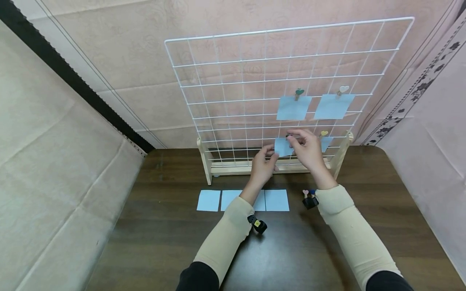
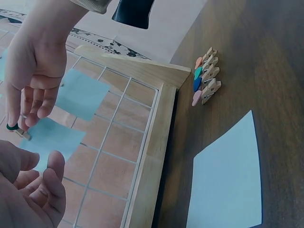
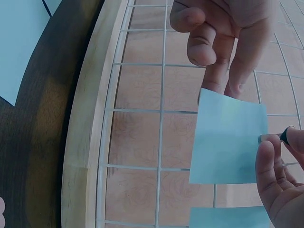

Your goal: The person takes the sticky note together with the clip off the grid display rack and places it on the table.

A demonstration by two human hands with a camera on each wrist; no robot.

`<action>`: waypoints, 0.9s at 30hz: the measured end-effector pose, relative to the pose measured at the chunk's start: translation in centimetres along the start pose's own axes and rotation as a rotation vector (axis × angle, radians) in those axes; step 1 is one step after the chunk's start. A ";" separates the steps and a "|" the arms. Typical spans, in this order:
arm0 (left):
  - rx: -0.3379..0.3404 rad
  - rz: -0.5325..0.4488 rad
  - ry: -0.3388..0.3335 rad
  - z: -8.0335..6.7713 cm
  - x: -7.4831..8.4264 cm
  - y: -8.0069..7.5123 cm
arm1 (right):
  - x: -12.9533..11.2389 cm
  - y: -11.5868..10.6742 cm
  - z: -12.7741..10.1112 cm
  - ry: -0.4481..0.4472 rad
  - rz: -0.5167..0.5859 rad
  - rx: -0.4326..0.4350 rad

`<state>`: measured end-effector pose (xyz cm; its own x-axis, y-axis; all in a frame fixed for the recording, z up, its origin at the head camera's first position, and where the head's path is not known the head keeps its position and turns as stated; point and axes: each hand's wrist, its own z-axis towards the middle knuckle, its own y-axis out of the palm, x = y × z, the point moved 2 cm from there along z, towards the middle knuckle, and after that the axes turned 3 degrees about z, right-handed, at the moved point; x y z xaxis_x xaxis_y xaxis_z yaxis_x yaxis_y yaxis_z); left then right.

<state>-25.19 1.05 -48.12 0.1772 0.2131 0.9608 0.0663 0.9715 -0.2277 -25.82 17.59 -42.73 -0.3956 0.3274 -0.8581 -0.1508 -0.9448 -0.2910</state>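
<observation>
A person works at a white wire grid [image 1: 255, 81] that stands upright in a wooden base [image 1: 233, 167] at the far edge of a dark tabletop [image 1: 174, 242]. Against the lowest rows of the grid, right of its middle, the left hand [image 1: 263, 163] pinches the lower left edge of a pale blue paper square [image 1: 283, 146], fingers curled on it, apparently to hold the sheet flat on the wires. The right hand [image 1: 307, 147], at the square's upper right corner, has its fingertips closed on a small dark-tipped wooden clip [image 3: 285, 135], placed where it can bite both paper and wire; the right wrist view shows the clip at the sheet's edge, though whether it already grips the wire cannot be told.

Higher on the grid, two more blue squares [image 1: 294, 108] hang from a green heart clip [image 1: 299, 93] and a white heart clip [image 1: 343, 89], each pinned at its top edge so the sheet falls free. A further sheet with a yellow clip [image 1: 324, 133] shows just right of the right hand.

In front of the grid's base, a row of spare blue squares [image 1: 208, 200] lies flat on the tabletop within easy reach, and a small cluster of coloured clips [image 2: 205, 76] sits beside the base's right foot.
</observation>
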 end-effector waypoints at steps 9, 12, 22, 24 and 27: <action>-0.013 0.020 -0.001 0.1 0.1 0.1 | -0.2 0.0 -0.2 0.022 0.014 -0.003; -0.008 0.030 -0.001 0.1 0.1 0.2 | -0.2 0.1 -0.2 0.023 0.016 0.002; -0.011 0.077 0.029 0.2 0.1 0.1 | 0.1 0.4 -0.5 -0.020 -0.041 0.046; -0.008 0.087 0.031 0.2 0.0 0.0 | 0.0 0.5 -0.5 -0.023 -0.039 0.062; -0.002 0.094 0.039 0.2 0.0 -0.2 | -0.1 0.5 -0.5 -0.026 -0.030 0.089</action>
<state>-25.39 0.87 -48.07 0.2209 0.2990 0.9284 0.0491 0.9472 -0.3167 -25.44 17.09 -42.97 -0.4129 0.3573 -0.8378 -0.2423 -0.9298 -0.2771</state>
